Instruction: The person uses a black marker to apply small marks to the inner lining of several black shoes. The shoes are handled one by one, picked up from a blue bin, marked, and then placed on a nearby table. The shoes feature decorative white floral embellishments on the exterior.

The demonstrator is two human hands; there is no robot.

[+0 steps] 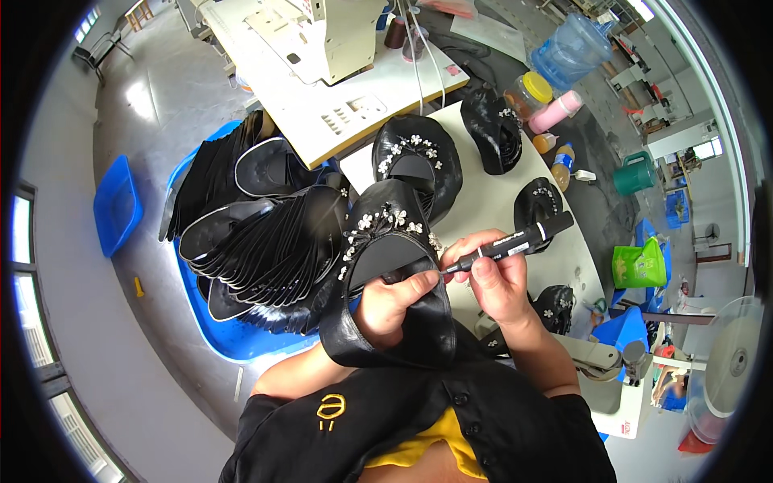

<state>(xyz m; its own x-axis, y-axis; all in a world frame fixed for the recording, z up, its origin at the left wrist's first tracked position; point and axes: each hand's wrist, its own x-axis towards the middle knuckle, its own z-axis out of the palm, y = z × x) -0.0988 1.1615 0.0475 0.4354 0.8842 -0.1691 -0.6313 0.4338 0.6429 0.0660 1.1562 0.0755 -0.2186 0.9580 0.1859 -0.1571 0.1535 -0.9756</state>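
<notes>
My left hand [388, 307] is closed on a black leather shoe upper [378, 241] trimmed with small white flowers, its thumb pressed over the opening's edge. In my right hand [501, 283] is a black marker pen [515, 244], held slantwise with the tip end by the upper's rim, close to my left thumb. Whether the tip touches the leather cannot be made out. Just beyond the held piece, another flowered black shoe upper [441, 173] lies on the white table [475, 213]. More black uppers [493, 133] rest farther right on the table.
At left, a blue tub [229, 342] holds stacked black shoe pieces [278, 249]. A sewing machine [330, 40] stands on the far table. Back right are a yellow-lidded jar [527, 95], a pink bottle [555, 113] and a large water bottle [570, 52]. Another machine [600, 358] is near right.
</notes>
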